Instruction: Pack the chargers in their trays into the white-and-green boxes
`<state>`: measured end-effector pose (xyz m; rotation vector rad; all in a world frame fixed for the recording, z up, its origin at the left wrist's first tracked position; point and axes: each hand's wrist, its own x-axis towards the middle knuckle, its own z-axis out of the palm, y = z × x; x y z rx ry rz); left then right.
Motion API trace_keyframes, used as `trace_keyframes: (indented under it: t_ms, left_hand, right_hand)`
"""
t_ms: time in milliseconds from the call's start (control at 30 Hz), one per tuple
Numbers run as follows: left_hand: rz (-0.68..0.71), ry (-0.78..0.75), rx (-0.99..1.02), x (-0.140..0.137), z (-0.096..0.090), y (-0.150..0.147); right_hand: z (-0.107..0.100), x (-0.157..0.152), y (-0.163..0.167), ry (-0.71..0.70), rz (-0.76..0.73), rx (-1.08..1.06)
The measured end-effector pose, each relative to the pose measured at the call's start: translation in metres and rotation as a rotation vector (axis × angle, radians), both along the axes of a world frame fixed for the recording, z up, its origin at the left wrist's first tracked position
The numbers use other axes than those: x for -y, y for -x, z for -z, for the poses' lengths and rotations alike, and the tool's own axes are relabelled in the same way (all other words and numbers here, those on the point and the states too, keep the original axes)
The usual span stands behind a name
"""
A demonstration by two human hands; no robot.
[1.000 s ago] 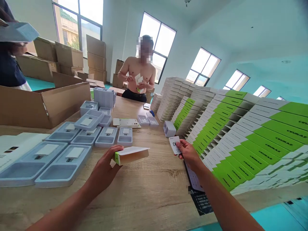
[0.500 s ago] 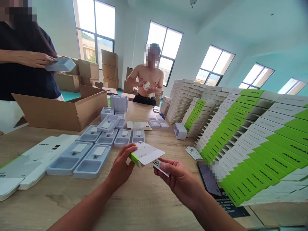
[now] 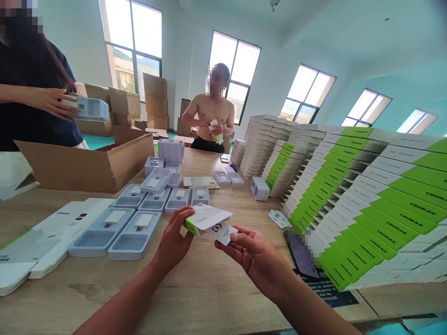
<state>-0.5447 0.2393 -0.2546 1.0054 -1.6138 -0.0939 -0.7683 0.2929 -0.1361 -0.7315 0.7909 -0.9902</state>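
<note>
My left hand is closed round a small white and green cardboard box, tilted above the table. Between the thumb and fingers of my right hand is a white printed card with a black battery symbol. The card's far end lies at the box's near end, under its white flap; how deep it reaches inside is hidden. Left of the box, grey plastic trays with white pieces in them lie in rows on the wooden table.
Stacked white and green boxes line the right side. Before them lie loose cards and a phone. Flat cartons and an open brown carton are at left. Two co-workers stand beyond, one holding trays.
My right hand has moved left and turned the card, whose printed face now shows more, against the box's end. The co-worker at left has turned the trays in hand.
</note>
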Motion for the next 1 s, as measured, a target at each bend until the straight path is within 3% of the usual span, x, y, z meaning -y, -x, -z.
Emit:
trace_keyframes:
  t_ms: [133,367,500,567,633,767,900,1000]
  left_hand:
    - [0.0,-0.003,0.003,0.0,-0.001,0.0]
    - [0.001,-0.022,-0.015,0.0,-0.003,0.0]
    - [0.031,-0.022,-0.04,0.0,-0.005,0.0]
    - [0.041,-0.009,-0.062,0.0,-0.007,-0.001]
    - [0.047,0.004,-0.086,-0.001,-0.01,-0.003]
    - [0.068,0.037,-0.128,-0.005,-0.019,-0.008]
    - [0.041,0.063,-0.184,-0.002,-0.021,-0.017]
    - [-0.018,0.066,-0.219,0.003,-0.018,-0.024]
  right_hand:
    - [0.0,0.0,-0.005,0.038,0.009,0.032]
    - [0.0,0.001,-0.017,-0.063,0.042,0.039]
    - [0.008,0.001,-0.02,-0.031,0.036,0.008]
    - [0.019,0.004,-0.02,0.046,0.01,-0.13]
    - [0.035,0.014,-0.021,0.214,-0.03,-0.414]
    - [0.069,0.061,-0.033,0.521,-0.074,-0.859]
    - [0.087,0.123,-0.06,0.677,-0.089,-1.08]
    - [0.091,0.145,-0.074,0.722,-0.095,-1.235]
